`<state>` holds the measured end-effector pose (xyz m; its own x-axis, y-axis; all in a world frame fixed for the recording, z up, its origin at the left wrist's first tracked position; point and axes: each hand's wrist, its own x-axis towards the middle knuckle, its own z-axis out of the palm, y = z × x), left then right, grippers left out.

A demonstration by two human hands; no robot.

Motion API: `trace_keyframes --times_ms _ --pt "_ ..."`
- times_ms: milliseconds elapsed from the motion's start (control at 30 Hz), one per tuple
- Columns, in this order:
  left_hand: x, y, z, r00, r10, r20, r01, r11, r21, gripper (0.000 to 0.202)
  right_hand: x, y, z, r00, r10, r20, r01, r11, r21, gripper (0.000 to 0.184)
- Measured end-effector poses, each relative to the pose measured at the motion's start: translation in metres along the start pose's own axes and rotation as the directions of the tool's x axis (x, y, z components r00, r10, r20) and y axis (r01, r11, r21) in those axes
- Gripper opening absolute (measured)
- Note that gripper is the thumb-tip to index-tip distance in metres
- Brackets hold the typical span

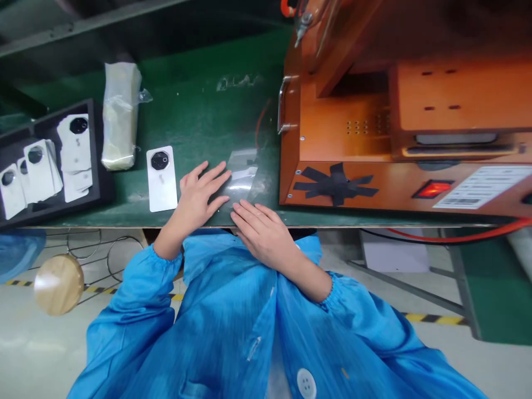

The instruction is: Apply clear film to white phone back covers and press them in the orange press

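Note:
My left hand (203, 194) rests on the green bench with its fingers spread, beside the left edge of a clear plastic film (242, 176). At the film's near end lies my right hand (262, 227), flat, its fingers stretched out and close together; the fingertips touch or nearly touch the film. The film is see-through with pale reflections, so its outline is hard to make out. Just left of my left hand, a white phone back cover (162, 185) with a round black camera ring lies flat on the bench. Neither hand grips anything.
A dark tray (96, 160) of white phone covers (39, 166) stands at the far left. Next to it lies a plastic-wrapped bundle (120, 116). On the right is a large orange machine (328, 149) with a lit red switch (433, 189). The bench's front edge runs below my hands.

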<state>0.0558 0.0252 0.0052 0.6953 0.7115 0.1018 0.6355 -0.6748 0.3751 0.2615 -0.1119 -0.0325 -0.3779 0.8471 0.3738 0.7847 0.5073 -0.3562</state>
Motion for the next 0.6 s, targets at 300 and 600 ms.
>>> trace_keyframes --times_ms 300,600 --pt "0.016 -0.014 -0.003 0.993 -0.072 -0.096 0.061 0.991 -0.119 0.020 -0.002 0.002 -0.015 0.935 0.139 -0.326 -0.049 0.962 0.270 0.031" --pt "0.011 0.008 0.004 0.963 -0.183 -0.195 0.133 0.960 -0.246 0.005 0.070 0.006 -0.016 0.955 0.282 -0.089 -0.284 0.959 -0.007 0.042"
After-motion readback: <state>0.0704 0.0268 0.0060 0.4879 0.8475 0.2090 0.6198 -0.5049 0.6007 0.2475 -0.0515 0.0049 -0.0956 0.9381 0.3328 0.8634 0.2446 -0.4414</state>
